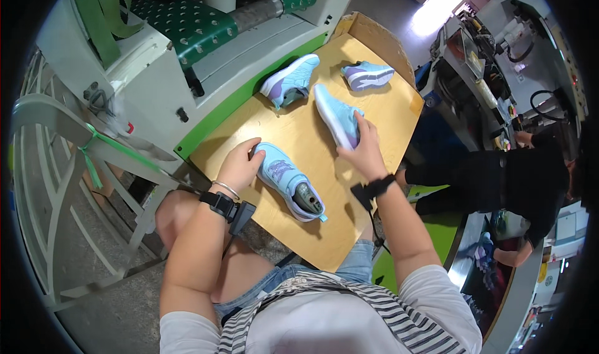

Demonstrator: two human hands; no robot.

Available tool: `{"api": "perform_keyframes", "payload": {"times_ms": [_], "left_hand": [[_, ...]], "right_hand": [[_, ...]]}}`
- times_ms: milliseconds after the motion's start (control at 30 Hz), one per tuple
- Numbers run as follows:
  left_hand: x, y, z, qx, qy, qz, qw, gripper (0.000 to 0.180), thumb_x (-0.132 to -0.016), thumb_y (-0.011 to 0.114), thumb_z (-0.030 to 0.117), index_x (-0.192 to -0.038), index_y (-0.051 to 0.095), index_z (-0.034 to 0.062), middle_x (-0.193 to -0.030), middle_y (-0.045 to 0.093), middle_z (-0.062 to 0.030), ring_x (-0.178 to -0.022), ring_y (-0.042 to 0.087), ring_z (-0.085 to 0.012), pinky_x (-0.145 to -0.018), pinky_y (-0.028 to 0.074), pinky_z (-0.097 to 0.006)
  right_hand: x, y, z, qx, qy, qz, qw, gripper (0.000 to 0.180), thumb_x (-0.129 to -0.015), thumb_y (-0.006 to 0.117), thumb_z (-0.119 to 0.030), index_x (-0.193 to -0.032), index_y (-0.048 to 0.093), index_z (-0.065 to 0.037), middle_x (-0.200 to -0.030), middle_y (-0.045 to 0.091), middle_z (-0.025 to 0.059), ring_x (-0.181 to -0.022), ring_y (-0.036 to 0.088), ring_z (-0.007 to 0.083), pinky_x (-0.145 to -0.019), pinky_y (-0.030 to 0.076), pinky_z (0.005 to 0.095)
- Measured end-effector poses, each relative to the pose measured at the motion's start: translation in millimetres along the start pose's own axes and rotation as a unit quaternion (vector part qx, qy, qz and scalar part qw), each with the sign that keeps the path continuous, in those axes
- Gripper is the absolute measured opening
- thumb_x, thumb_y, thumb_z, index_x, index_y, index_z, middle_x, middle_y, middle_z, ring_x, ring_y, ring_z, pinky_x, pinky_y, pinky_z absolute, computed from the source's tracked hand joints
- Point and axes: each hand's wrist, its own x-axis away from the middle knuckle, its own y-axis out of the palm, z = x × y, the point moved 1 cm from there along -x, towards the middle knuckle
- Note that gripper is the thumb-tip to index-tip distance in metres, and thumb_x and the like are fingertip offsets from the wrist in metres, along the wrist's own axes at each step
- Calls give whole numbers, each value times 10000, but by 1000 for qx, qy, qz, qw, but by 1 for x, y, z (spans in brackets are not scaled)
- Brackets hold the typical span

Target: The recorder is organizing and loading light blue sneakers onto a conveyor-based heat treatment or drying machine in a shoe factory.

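Pale-blue near shoe (288, 178) is at the centre of the frame, sole down on the desk (393, 112), toe pointing upper left. My left hand (240, 167) is half open, thumb and fingertips at the toe's side, not wrapped round it. My right hand (364, 149) is curled round the heel end of the middle shoe (336, 115), right of centre; I cannot tell whether it bears the weight.

Handling estimate: upper soft and likely to dent under a pinch; sole springier and firmer. A dark insert (306, 199) fills the near shoe's opening, probably adding weight toward the heel and stiffening it. Not fragile; slip risk low. Best hold, I judge: across the heel counter, fingers along both sole edges.
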Motion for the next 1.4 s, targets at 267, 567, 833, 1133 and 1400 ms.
{"api": "perform_keyframes", "payload": {"times_ms": [267, 567, 833, 1133, 1400], "left_hand": [[-3, 7, 4, -32, 53, 68, 996, 398, -939, 664, 206, -1266, 648, -20, -1159, 682, -198, -1055, 638, -317, -957, 492, -410], [34, 41, 95, 208, 109, 71, 969, 683, -1020, 612, 333, -1533, 322, -13, -1466, 494, -210, -1376, 458, -322, -1127, 377, -431], [-18, -44, 177, 616, 104, -180, 760, 833, -977, 316, 747, -1485, 459, 102, -1423, 575, -153, -1206, 630, -316, -910, 583, -383], [-103, -122, 147, 679, 65, 151, 715, 661, -1049, 487, 465, -1413, 424, -82, -1397, 501, -285, -1338, 473, -462, -1128, 488, -488], [-99, -97, 149, 615, 46, 98, 781, 725, -1047, 472, 519, -1453, 409, -79, -1467, 503, -232, -1356, 511, -354, -1118, 467, -441]], "right_hand": [[70, 3, -19, -234, 31, -24, 972, 872, -788, 854, -169, -1523, 398, -56, -1391, 531, 191, -1268, 544, 311, -1067, 453, 393], [44, -20, -77, -646, 107, -25, 756, 998, -865, 812, -208, -1612, 169, -55, -1473, 483, 209, -1328, 514, 276, -1109, 407, 373], [109, 6, -87, -336, -64, -172, 924, 1031, -828, 833, -268, -1592, 186, -18, -1599, 304, 256, -1500, 299, 359, -1202, 273, 406], [29, -31, -54, -486, 164, -72, 855, 517, -926, 731, -142, -1374, 547, 40, -1284, 622, 115, -1183, 590, 186, -1042, 463, 328], [-256, -91, -171, -334, -268, 269, 863, 525, -892, 737, -271, -1325, 562, -28, -1156, 685, 202, -1063, 669, 295, -954, 513, 368]]}}
